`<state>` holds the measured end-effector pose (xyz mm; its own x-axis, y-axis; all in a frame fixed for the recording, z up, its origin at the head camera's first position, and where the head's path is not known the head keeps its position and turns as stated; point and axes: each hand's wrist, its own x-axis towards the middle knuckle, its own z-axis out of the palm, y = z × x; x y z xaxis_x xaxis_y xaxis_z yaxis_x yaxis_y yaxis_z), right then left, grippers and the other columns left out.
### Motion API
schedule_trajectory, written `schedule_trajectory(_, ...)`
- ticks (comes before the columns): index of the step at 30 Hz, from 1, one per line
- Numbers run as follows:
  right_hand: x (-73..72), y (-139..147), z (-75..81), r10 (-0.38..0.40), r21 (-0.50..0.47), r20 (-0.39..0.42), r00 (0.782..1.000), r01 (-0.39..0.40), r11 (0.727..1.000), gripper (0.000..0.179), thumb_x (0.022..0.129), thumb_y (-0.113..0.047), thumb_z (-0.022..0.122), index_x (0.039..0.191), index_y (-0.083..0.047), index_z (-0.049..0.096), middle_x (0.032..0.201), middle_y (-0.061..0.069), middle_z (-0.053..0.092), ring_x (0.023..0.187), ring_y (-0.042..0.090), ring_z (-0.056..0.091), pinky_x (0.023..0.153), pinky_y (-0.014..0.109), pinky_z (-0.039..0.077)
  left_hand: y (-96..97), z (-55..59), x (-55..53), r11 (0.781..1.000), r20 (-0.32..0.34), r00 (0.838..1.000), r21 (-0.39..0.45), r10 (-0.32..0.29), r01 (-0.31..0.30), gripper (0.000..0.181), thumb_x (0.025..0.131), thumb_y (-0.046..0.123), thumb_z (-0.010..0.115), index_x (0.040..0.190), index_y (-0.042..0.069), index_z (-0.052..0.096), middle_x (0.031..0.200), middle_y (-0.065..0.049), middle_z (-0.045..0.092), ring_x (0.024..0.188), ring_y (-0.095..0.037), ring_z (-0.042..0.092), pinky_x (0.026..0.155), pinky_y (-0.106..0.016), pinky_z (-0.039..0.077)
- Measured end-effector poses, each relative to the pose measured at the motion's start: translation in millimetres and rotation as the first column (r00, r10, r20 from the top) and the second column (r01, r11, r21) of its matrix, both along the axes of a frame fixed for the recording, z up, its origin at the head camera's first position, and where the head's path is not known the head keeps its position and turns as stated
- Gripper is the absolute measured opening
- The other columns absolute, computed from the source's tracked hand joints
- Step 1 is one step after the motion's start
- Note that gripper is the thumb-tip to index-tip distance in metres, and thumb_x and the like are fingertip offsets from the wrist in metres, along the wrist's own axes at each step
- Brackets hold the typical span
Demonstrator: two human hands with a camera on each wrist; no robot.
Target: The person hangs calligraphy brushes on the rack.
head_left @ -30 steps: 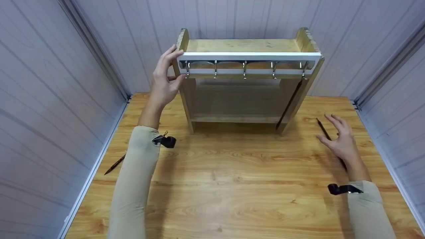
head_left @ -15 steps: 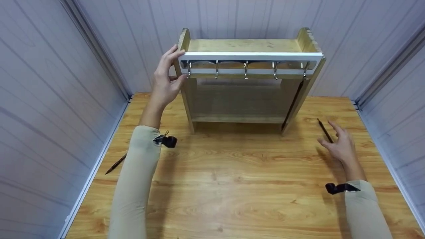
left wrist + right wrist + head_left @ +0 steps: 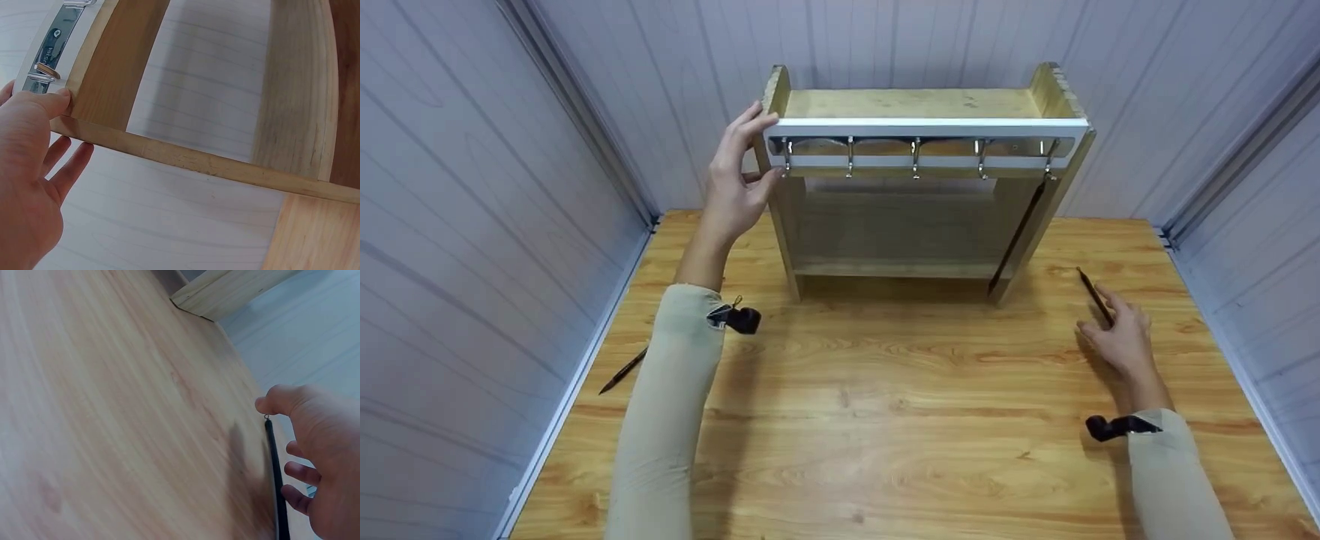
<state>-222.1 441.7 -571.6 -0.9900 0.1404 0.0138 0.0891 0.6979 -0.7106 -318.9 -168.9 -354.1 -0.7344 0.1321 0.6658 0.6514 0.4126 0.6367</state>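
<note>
My left hand (image 3: 733, 191) grips the upper left side of a wooden shelf rack (image 3: 900, 268), thumb at the front and fingers around the side board (image 3: 169, 154). Along the rack's top front runs a white hook rail (image 3: 877, 126) with several metal hooks. A dark calligraphy brush (image 3: 1020, 236) hangs tilted from the rightmost hook. Lower right, my right hand (image 3: 1123, 341) hovers low over a second dark brush (image 3: 1093, 293) lying on the table, thumb and fingers apart. The right wrist view shows this brush (image 3: 274, 455) beside the fingers, a small loop at its end.
Another calligraphy brush (image 3: 622, 371) lies left of my left forearm, partly hidden by the sleeve. White panelled walls (image 3: 457, 262) enclose the wood-grain table (image 3: 847, 435) at the left, back and right. The rack stands near the back wall.
My right hand has come down and slightly left over the lying brush, its fingers drawing in. The hanging brush swings a little. My left hand stays on the rack.
</note>
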Motion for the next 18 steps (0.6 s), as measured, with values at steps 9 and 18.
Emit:
schedule_trajectory(9, -2.8, -1.6, -2.3, -0.043, -0.013, 0.0, 0.999, 0.043, 0.999, 0.075, 0.109, -0.012, 0.068, 0.176, -0.006, 0.034, 0.168, 0.045, 0.041, 0.157, 0.07, 0.027, 0.126, 0.086, 0.03, -0.2, 0.5, 0.0, 1.0, -0.007, 1.0, 0.007, -0.003, 0.003, 0.057, 0.102, -0.006, 0.071, 0.157, 0.009, 0.061, 0.18, -0.017, 0.043, 0.156, -0.031, 0.057, 0.1, -0.054, 0.071)
schedule_trajectory(18, -4.4, -0.2, -7.2, -0.032, 0.014, 0.019, 0.999, 0.032, 0.999, 0.073, 0.105, 0.002, 0.058, 0.174, -0.004, 0.037, 0.163, 0.046, 0.046, 0.154, 0.071, 0.03, 0.125, 0.087, 0.027, -0.8, 0.2, 0.6, 1.0, -0.016, 1.0, -0.002, 0.003, -0.003, 0.057, 0.103, -0.005, 0.071, 0.157, 0.008, 0.061, 0.18, -0.018, 0.043, 0.157, -0.031, 0.057, 0.1, -0.053, 0.071)
